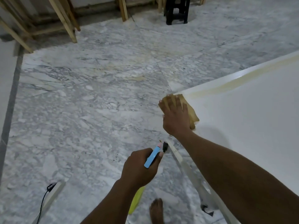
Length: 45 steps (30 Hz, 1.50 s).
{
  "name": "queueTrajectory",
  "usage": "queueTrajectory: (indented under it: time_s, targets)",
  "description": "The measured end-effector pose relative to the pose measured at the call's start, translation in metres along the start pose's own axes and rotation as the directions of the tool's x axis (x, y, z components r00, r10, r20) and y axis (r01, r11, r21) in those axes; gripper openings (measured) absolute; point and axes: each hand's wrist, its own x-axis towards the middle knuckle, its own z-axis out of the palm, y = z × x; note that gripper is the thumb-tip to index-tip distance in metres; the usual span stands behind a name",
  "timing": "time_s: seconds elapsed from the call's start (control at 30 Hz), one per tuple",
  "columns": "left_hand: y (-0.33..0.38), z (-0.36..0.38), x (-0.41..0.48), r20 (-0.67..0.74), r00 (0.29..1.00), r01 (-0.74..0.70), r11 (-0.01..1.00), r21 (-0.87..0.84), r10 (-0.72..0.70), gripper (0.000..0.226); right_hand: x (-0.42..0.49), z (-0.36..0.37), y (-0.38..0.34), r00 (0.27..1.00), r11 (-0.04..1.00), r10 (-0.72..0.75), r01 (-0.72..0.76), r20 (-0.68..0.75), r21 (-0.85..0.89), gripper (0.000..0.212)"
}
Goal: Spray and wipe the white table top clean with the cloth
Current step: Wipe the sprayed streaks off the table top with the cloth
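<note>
At table [242,126] corner, right grip [175,115] lay flat, pressing tan cloth [191,110]; left grip [140,167] curled round blue spray bottle [152,156] above marble floor [80,110].

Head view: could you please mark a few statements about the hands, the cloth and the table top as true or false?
The right hand lies flat on the cloth. True.
The cloth sits in the middle of the white table top. False: it is at a corner.
The left hand grips a slim blue bottle. True.
The black stool stands on the table top. False: it stands on the marble floor.
</note>
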Motion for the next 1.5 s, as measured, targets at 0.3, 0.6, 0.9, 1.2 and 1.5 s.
queueTrajectory:
  time_s: [0.3,0.6,0.9,1.2,1.5]
  targets:
    - [0.023,0.027,-0.015,0.080,0.997,-0.010,0.997,0.073,0.005,0.054,-0.108,0.014,0.025,0.997,0.995,-0.071,0.070,-0.016,-0.078,0.058]
    - [0.065,0.069,-0.113,0.156,0.987,-0.061,0.989,0.134,0.040,0.052,-0.305,0.033,0.054,0.988,0.997,-0.057,0.049,-0.141,-0.055,0.062]
    - [0.102,0.126,-0.237,0.246,0.965,-0.126,0.983,0.133,0.091,0.053,-0.495,0.052,0.084,0.994,0.994,-0.003,-0.009,-0.108,-0.107,0.088]
    - [0.149,0.134,-0.291,0.248,0.960,-0.171,0.973,0.154,0.130,0.053,-0.616,0.044,0.096,0.994,0.984,0.031,-0.011,-0.109,0.177,0.082]
    - [0.207,0.125,-0.251,0.271,0.951,-0.208,0.954,0.216,0.146,0.055,-0.557,-0.133,0.156,0.675,-0.731,0.316,-0.275,0.667,0.625,0.033]
